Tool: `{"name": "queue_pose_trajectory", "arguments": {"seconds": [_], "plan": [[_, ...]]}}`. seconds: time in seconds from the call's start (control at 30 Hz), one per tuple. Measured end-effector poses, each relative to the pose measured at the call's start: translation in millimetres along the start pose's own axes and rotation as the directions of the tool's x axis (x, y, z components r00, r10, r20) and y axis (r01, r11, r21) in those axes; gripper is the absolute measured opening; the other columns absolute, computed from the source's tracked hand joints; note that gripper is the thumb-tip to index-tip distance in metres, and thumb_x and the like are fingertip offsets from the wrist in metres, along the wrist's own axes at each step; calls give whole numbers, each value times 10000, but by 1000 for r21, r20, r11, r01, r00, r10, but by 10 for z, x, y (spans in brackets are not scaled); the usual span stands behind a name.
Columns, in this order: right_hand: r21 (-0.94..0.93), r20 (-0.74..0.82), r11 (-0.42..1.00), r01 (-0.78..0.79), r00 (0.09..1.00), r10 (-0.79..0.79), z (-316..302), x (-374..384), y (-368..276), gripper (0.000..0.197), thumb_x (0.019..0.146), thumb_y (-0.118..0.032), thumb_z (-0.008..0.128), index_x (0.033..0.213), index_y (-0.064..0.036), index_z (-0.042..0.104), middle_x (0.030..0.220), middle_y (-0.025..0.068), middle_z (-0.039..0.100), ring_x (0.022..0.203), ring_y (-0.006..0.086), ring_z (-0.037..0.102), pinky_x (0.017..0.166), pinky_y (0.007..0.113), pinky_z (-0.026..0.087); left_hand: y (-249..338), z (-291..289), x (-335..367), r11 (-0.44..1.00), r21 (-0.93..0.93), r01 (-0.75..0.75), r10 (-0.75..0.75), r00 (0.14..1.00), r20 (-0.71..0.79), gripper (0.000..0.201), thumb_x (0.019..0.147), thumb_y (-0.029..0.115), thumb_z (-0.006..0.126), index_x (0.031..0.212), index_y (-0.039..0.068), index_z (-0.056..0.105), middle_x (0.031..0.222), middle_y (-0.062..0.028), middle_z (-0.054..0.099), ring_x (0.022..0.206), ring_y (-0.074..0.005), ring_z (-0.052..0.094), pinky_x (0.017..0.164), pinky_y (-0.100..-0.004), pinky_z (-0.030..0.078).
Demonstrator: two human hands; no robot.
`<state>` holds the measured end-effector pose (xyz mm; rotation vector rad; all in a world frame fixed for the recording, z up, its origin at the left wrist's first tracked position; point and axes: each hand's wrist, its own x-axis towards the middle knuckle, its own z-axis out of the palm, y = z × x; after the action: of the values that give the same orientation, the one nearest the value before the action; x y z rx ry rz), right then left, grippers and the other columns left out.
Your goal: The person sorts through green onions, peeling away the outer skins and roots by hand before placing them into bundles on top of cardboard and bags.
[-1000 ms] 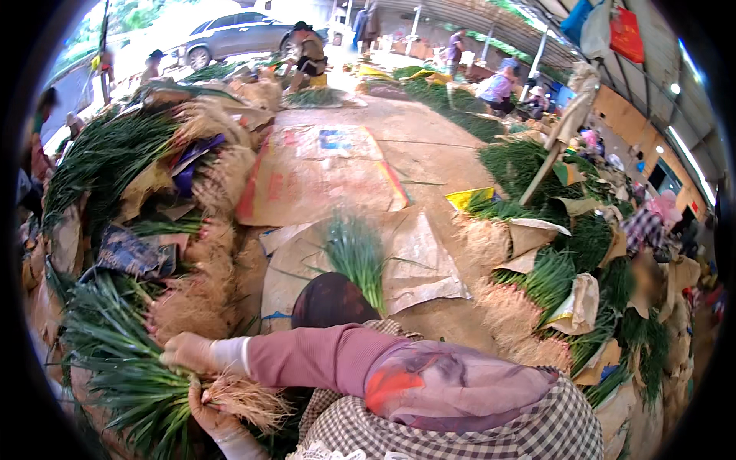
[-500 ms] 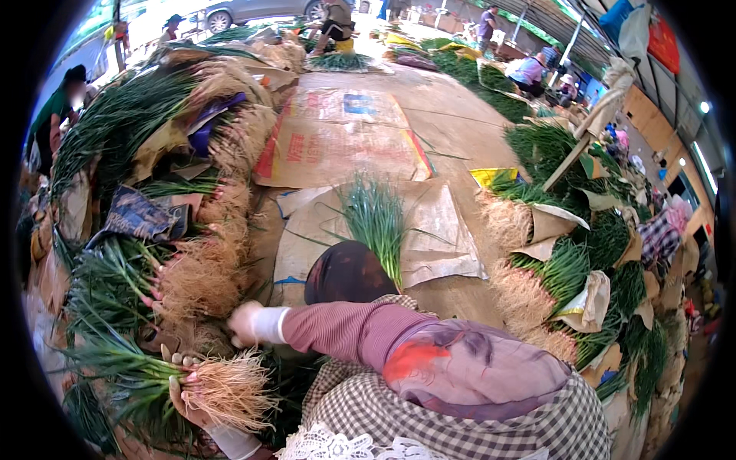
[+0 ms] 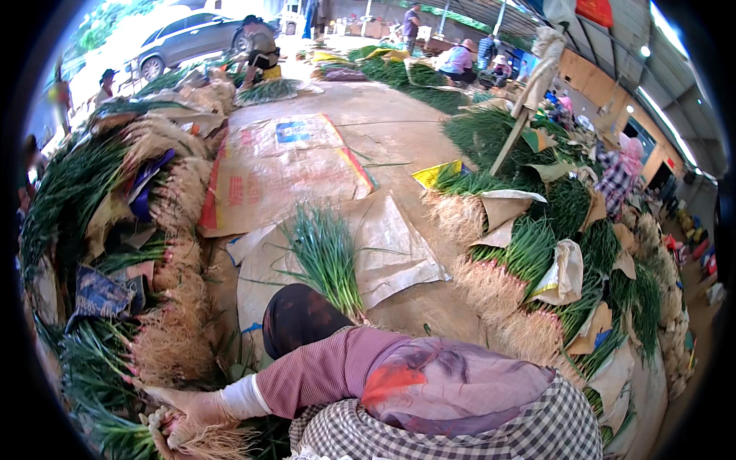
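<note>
At the lower left, my left hand (image 3: pixel 159 434) wears a pale glove and is closed round a bunch of green onions (image 3: pixel 115 431). Stringy tan roots (image 3: pixel 218 442) stick out of that bunch to the right. My right hand (image 3: pixel 192 412), with a white cuff at the wrist, reaches across and lies over the bunch beside the glove. Its fingers curl onto the stems near the roots, partly hidden. In front of my dark-covered knee, a loose bunch of green onions (image 3: pixel 326 257) lies on a flattened pale sack (image 3: pixel 399 249), leaves pointing away.
Stacked green onions, roots inward, line the left (image 3: pixel 176 330) and right (image 3: pixel 491 287) sides. A printed sack (image 3: pixel 284 169) lies ahead on the floor. A wrapped wooden post (image 3: pixel 529 92) leans at the right. Several people work farther off, and a grey car (image 3: pixel 188 42) stands behind.
My right hand has moved left and down onto the bunch in my left hand. The view has turned right, so the surroundings have shifted left.
</note>
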<state>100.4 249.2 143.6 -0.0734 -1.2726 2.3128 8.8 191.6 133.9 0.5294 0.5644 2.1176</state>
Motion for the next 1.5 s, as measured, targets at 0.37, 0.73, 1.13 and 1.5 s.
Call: {"name": "queue_pose_trajectory", "arguments": {"seconds": [0.37, 0.73, 1.13, 1.5], "plan": [[-236, 15, 831, -504, 853, 522, -475, -418, -34, 199, 666, -24, 559, 865, -31, 574, 539, 14, 442, 480, 87, 427, 419, 216, 354, -75, 351, 19, 995, 82, -64, 58, 996, 70, 293, 833, 200, 373, 1022, 0, 477, 982, -133, 531, 920, -219, 487, 828, -364, 386], [-996, -6, -75, 42, 838, 545, -1210, -595, -181, 209, 712, -230, 549, 841, -66, 562, 848, 58, 556, 741, 172, 523, 595, 280, 415, 51, 364, -35, 985, 95, -143, 135, 986, 93, 289, 841, 205, 359, 1017, 10, 479, 976, -129, 535, 918, -225, 487, 817, -376, 393], [-949, -174, -291, -126, 973, 148, -696, -673, -1412, 345, 751, -286, 478, 999, -47, 497, 858, 156, 558, 857, 312, 515, 713, 386, 413, 188, -549, 294, 923, -379, 64, 13, 980, 196, 371, 790, 213, 455, 1097, 5, 441, 1054, -144, 506, 995, -251, 464, 913, -394, 312], [-967, 201, 199, 161, 958, 203, -577, 59, -278, 265, 782, -266, 478, 961, -79, 537, 854, 141, 574, 823, 291, 537, 712, 343, 416, 1062, 94, -387, 950, -80, -301, 295, 952, -82, 381, 758, 129, 456, 1093, -47, 407, 906, -125, 549, 913, -262, 507, 808, -374, 406]]}}
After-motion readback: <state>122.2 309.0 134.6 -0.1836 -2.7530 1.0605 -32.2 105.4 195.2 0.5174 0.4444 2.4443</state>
